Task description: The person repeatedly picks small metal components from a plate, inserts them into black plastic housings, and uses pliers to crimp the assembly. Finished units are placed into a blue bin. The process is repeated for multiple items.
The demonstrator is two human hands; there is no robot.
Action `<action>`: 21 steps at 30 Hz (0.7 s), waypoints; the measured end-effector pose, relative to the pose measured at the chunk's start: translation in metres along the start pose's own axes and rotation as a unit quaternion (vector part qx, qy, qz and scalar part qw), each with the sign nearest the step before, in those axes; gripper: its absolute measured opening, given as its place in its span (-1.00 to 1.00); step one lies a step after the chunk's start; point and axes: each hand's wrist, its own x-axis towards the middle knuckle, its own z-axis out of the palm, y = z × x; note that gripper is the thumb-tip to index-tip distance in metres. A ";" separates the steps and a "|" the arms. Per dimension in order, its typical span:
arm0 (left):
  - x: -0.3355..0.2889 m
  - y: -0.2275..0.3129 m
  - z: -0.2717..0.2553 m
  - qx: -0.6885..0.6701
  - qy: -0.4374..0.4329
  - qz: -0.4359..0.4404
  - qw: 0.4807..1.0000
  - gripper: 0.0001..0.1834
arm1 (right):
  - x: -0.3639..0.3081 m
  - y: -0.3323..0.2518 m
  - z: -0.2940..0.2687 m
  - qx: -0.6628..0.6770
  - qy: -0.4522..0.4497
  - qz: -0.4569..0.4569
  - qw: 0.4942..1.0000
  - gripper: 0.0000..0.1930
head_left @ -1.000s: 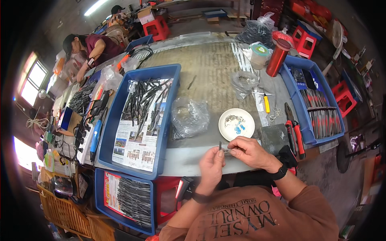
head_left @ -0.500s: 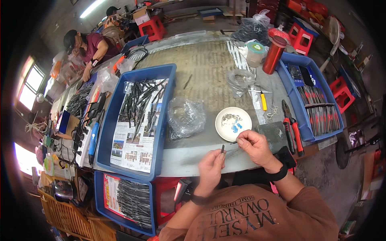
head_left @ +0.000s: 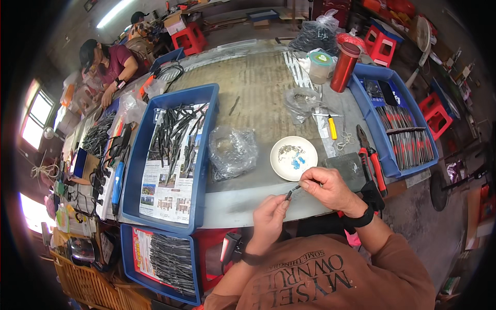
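Over the table's front edge, my two hands meet at a thin black stick-like piece (head_left: 293,192). My left hand (head_left: 269,213) pinches its lower left end between thumb and fingertips. At the upper right end, my right hand (head_left: 330,191) is closed in a pinch, its fingertips hiding what they grip there. Whether this is one piece or two end to end is too small to tell. Just beyond my fingers stands a round white dish (head_left: 277,168) with small blue bits (head_left: 298,163) and fine metallic-looking bits (head_left: 287,151).
Left of my hands are a blue tray (head_left: 205,155) of black strips and a clear plastic bag (head_left: 232,152). Red-handled pliers (head_left: 379,173), a yellow-handled screwdriver (head_left: 331,127) and another blue tray (head_left: 413,168) lie rightward. A person (head_left: 120,64) works at the far left.
The dark ends in my two hands, apart before, now meet in one line. My left hand's piece has tipped from upright to slanting. The whole view has shifted slightly.
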 end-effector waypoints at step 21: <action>0.002 0.005 0.002 0.125 0.022 0.081 0.989 -0.91 | 0.007 -0.004 -0.011 -0.108 -0.076 -0.092 0.987 -0.88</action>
